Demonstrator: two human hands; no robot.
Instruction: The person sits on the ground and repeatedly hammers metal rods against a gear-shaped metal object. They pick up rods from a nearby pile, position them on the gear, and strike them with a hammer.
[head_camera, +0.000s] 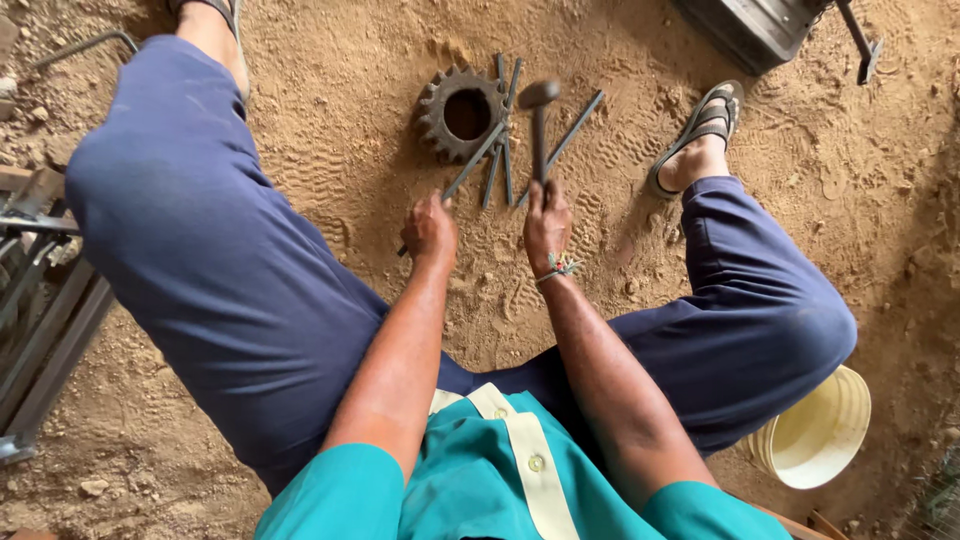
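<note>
Head cam, looking down at seated person, legs spread, sandy ground between feet.

L hand (430, 228) was closed in a fist round a thin metal rod (468, 168). Rod ran up and to the right from the fist; its far end lay across the lower right edge of a rusty gear wheel (460, 112), touching or just over the teeth, cannot tell which.

R hand (546, 220) was wrapped tight round the handle of a hammer (540, 110). Handle stood approx. upright in view, head at top, blurred, just right of the gear and above the loose rods. Whether hammer head touched anything: cannot tell. Thread band on R wrist.

Gear lay flat on the sand, large round hole in centre, between the feet and nearer the L leg.

Loose rods (505, 150), several, lay on the sand just right of the gear, fanned out; one longer rod slanted up-right toward the R foot.

Misc.: R foot in a sandal (705, 125), well right of the rods. Cream bucket (820, 435) by the R knee, lower right. Metal bars (45, 340) stacked at left edge. Dark box-like object (750, 30) top right, partly out of frame. Blue trousers, teal shirt w/ cream placket.
</note>
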